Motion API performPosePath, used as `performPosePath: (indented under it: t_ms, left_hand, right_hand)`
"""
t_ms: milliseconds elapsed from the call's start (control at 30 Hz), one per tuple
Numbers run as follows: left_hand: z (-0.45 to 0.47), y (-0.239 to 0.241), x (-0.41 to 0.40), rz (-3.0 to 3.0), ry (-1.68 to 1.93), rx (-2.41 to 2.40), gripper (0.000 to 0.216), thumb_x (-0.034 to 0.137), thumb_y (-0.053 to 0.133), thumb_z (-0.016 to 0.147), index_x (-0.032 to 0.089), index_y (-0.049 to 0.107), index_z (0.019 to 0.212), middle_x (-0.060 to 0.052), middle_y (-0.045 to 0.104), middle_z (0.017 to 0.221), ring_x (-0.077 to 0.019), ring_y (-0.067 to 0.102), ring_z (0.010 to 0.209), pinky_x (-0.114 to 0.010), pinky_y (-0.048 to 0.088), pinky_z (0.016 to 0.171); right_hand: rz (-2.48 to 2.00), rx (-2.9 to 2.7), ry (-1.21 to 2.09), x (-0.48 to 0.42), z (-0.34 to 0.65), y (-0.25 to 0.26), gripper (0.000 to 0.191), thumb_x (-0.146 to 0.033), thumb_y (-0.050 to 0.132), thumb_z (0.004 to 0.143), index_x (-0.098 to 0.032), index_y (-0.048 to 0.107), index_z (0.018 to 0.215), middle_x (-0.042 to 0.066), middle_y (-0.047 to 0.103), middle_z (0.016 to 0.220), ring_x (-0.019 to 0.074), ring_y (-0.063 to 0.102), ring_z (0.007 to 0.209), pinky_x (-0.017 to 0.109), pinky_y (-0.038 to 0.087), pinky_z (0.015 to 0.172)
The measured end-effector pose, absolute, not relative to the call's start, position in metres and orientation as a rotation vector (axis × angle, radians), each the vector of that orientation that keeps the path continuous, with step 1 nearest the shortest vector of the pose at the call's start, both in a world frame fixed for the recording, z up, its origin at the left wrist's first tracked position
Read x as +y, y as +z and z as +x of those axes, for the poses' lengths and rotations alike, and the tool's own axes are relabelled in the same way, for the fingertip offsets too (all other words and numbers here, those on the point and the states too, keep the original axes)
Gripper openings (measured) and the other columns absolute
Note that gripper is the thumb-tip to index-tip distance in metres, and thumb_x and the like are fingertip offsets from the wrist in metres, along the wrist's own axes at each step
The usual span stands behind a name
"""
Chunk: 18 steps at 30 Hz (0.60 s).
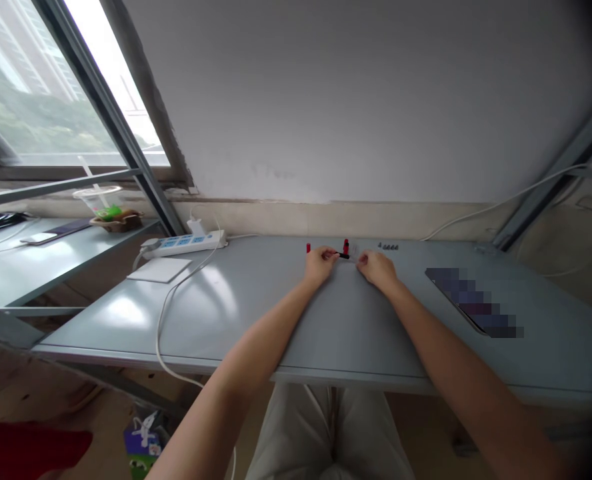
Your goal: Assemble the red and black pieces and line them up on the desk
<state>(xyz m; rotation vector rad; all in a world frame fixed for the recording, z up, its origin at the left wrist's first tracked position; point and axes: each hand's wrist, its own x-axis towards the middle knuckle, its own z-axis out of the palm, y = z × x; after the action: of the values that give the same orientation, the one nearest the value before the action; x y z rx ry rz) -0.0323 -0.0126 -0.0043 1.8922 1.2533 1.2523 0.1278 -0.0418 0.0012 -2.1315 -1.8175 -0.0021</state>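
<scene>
My left hand [320,264] pinches a small black rod [345,256] between its fingertips, near the back of the grey table. Facing it is my right hand [377,268], its thumb and fingers closed. Something clear shows at those fingertips, too small to make out. Just behind the rod stands a short red-and-black cylinder [346,245]. A small red piece [309,247] shows behind my left hand and is partly hidden by it. Several tiny dark pieces [390,247] lie in a row behind my right hand.
A flat device with a pixelated screen [469,301] lies at the right. At the left are a white power strip [191,244], a white flat box [159,269] and a cable [163,313] crossing the table edge. A plastic cup [101,198] stands on the side table.
</scene>
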Motion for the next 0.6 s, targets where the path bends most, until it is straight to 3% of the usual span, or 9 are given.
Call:
performPosePath:
  t_ms: [600]
  left_hand:
    - [-0.0315, -0.0016, -0.0157, 1.810, 1.208, 1.218, 0.016, 0.026, 0.060, 0.071, 0.014, 0.067, 0.079, -0.005, 0.064, 0.073, -0.0111, 0.053, 0.066, -0.026, 0.043, 0.068]
  right_hand:
    - [-2.149, -1.818, -0.060, -0.0441, 0.1284, 0.0042, 0.019, -0.023, 0.051, 0.076, -0.019, 0.062, 0.091, 0.009, 0.065, 0.091, 0.0214, 0.059, 0.086, 0.029, 0.040, 0.070]
